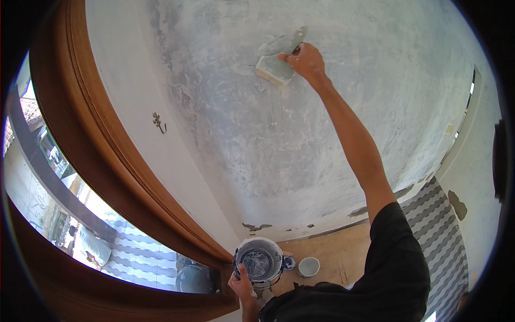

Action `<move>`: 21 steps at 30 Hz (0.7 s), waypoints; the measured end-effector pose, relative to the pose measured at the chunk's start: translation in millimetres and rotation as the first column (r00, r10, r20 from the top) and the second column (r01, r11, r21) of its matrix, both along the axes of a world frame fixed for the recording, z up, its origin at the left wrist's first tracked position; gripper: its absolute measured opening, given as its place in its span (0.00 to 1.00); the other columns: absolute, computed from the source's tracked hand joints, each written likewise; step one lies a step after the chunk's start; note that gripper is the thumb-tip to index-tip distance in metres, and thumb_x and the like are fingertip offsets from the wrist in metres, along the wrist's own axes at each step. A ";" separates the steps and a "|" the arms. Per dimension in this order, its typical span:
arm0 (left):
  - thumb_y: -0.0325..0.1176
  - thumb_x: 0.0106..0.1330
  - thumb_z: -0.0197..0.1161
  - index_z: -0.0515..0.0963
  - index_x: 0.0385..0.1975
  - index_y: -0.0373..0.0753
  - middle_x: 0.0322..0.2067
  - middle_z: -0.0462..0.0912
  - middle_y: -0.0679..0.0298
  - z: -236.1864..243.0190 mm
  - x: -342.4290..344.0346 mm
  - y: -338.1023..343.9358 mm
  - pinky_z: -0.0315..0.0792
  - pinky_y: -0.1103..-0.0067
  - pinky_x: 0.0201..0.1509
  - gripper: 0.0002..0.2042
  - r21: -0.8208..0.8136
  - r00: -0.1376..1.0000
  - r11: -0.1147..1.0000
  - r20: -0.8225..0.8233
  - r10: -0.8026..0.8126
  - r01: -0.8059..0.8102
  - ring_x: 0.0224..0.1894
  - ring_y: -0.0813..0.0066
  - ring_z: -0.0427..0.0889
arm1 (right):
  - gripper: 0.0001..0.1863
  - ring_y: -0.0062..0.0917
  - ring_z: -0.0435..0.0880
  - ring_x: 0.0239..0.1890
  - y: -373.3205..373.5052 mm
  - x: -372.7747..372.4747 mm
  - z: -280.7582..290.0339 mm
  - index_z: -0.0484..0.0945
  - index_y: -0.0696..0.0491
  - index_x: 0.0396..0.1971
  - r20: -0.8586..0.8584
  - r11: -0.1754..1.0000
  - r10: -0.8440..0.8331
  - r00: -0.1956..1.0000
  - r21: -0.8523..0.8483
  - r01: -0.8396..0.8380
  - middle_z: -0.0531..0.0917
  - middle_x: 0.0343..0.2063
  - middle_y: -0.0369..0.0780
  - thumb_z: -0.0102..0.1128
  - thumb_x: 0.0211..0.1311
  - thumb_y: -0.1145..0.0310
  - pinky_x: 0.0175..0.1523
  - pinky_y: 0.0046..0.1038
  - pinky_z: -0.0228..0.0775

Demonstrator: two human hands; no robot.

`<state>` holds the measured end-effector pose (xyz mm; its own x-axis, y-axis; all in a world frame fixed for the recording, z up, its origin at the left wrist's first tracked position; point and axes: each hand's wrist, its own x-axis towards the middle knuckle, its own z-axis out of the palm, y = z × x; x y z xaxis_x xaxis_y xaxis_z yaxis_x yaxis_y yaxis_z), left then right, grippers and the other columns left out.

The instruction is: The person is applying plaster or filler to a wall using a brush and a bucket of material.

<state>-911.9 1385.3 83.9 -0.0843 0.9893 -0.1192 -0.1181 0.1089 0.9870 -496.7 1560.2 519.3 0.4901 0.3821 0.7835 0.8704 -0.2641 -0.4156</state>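
Note:
My right hand (307, 61) is raised to the grey, patchy wall (257, 134), fingers closed round a putty knife (300, 35) whose grey blade points upward. Just left of the fingers, a pale square slab (276, 68) with a cream edge lies against the wall. The thumb reaches over its corner; whether the hand also grips it I cannot tell. Low down, my left hand (243, 287) has its thumb over the rim of a bucket (275, 248) smeared with white and dark paste. Its other fingers are mostly hidden.
A small pale tub (309, 266) and a little dark-sided pot (289, 263) stand by the bucket on a brown sheet (332, 252). A brown wooden frame (129, 145) curves along the left; beyond it a person (92, 247) is outside. A metal hook (159, 123) juts from the wall.

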 end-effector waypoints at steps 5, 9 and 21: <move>0.45 0.66 0.61 0.73 0.21 0.33 0.19 0.71 0.73 21.2 8.4 -5.6 0.61 0.84 0.27 0.20 0.009 0.998 1.000 -0.059 -0.012 0.012 0.24 0.86 0.65 | 0.28 0.36 0.85 0.34 -30.9 46.5 -10.5 0.82 0.58 0.34 -0.070 0.995 -0.077 0.995 -0.071 0.072 0.85 0.31 0.45 0.70 0.45 0.46 0.42 0.33 0.76; 0.44 0.65 0.62 0.75 0.22 0.30 0.20 0.73 0.71 7.1 2.6 -4.5 0.63 0.83 0.27 0.20 0.028 0.998 0.999 -0.052 0.019 -0.018 0.23 0.84 0.68 | 0.24 0.32 0.85 0.32 -51.7 61.8 -37.0 0.81 0.59 0.30 0.098 0.984 0.134 0.986 0.104 -0.144 0.85 0.28 0.44 0.71 0.48 0.51 0.40 0.31 0.76; 0.44 0.66 0.61 0.75 0.21 0.32 0.20 0.71 0.73 25.9 12.7 2.1 0.61 0.82 0.28 0.19 0.011 0.982 0.996 -0.174 -0.080 0.084 0.25 0.85 0.65 | 0.05 0.33 0.85 0.37 -117.6 21.9 -111.7 0.80 0.56 0.27 0.510 0.682 0.628 0.588 0.002 -0.731 0.85 0.33 0.42 0.66 0.49 0.76 0.38 0.27 0.79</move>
<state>-899.2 1387.4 109.8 -0.0205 0.9956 -0.0915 0.0630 0.0926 0.9937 -474.8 1442.7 407.6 -0.2626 0.2754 0.9248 0.8485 0.5223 0.0855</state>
